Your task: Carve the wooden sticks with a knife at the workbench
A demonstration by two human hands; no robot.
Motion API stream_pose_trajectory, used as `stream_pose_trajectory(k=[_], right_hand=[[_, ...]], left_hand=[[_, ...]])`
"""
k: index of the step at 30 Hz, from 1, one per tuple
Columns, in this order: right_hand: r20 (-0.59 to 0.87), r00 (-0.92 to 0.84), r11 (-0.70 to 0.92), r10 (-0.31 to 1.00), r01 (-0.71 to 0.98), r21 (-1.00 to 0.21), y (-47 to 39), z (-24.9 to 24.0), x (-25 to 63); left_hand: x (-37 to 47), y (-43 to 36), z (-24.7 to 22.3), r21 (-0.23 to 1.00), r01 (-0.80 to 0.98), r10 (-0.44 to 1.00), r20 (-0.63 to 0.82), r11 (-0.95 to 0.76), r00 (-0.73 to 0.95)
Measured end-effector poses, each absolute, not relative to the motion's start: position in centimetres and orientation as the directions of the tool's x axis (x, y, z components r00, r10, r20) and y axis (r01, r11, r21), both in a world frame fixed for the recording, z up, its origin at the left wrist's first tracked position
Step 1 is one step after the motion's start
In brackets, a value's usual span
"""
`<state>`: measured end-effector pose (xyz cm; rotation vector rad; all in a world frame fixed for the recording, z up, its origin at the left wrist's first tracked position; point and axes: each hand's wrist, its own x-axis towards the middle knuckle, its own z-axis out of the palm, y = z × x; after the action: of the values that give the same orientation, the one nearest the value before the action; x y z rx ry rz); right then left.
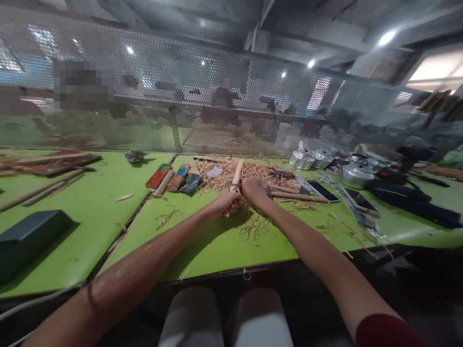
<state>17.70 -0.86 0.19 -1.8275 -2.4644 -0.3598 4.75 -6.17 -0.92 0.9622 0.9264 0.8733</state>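
Bare forearms (155, 250) reach in from both lower corners to a pale wooden strip (238, 169) held over the green table (206, 253). The left hand (224, 200) is wrapped around the strip's near end; the right hand (254, 189), curled into a fist close beside it, seems to grip a slim dark tool (234, 184) that crosses the wood, though most of it is hidden. Shaving looks well under way: a heap of wood shavings (258, 169) spreads behind the hands, and loose curls (255, 229) lie nearer. The strip is slender and roughly straight; how much remains to be pared cannot be told. Farther out, untouched, sit coloured blocks (157, 177) to the left, a phone (323, 191) and metal kettles (356, 173) to the right.
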Motion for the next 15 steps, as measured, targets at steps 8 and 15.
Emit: stream_pose_trajectory(k=[8, 15], right_hand=[[0.179, -0.204, 0.176, 0.962, 0.971, 0.161, -0.7, 1.0, 17.7], [0.186, -0.145, 0.128, 0.972, 0.987, 0.101, -0.1, 1.7, 18.9]], left_hand=[[5.1, -6.0, -0.6, 0.921, -0.191, 0.899, -0.258, 0.34, 0.353], [5.2, -5.4, -1.8, 0.96, -0.106, 0.908, -0.205, 0.26, 0.364]])
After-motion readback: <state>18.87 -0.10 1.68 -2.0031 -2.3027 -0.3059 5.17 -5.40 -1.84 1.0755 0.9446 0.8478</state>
